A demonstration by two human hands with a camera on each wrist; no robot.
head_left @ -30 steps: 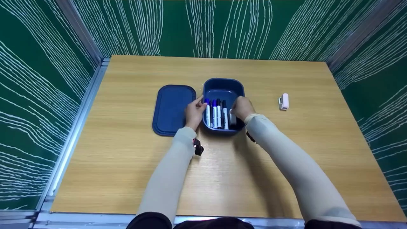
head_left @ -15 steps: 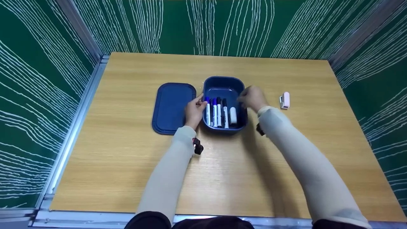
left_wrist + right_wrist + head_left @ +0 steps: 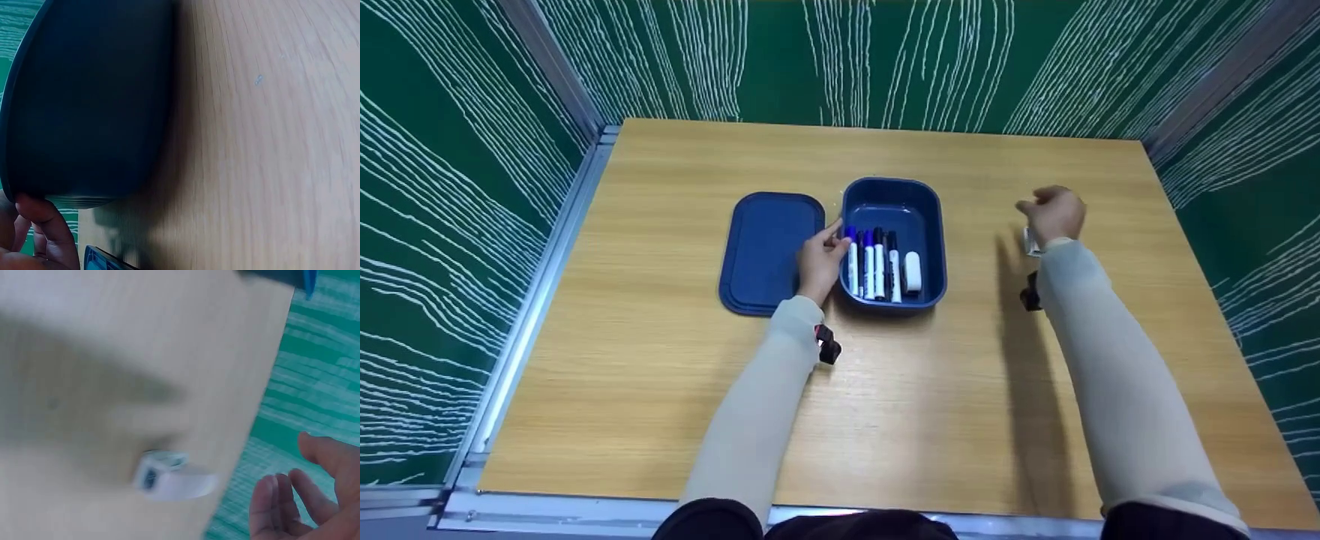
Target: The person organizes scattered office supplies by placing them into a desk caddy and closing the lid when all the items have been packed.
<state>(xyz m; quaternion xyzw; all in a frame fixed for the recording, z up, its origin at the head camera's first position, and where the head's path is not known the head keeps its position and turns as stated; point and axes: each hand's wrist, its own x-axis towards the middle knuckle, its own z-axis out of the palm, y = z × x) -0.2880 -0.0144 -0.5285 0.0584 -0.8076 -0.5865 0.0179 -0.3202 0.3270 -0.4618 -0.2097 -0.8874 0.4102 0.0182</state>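
Note:
My left hand (image 3: 819, 262) pinches the left wall of a dark blue open box (image 3: 943, 247), thumb at the rim. The left wrist view shows my fingertips at a corner of the box's wall (image 3: 90, 112). Several markers (image 3: 879, 262) with blue or black caps lie side by side in the box's near half. Beside them is a white eraser-like block (image 3: 913, 271) with a grey side. My right hand (image 3: 1057, 214) hovers over a small pale pink and white stapler (image 3: 180, 484), fingers loosely bent and holding nothing. It hides most of the stapler in the head view.
A dark blue lid (image 3: 772, 247) lies flat just left of the box, close to my left hand. The wooden table (image 3: 660, 390) is bordered by metal rails and green walls (image 3: 780, 60) with white streaks.
My right hand has let go of the white block inside the box, lifted out over the right rim and moved right to above the stapler. My left hand stays at the box.

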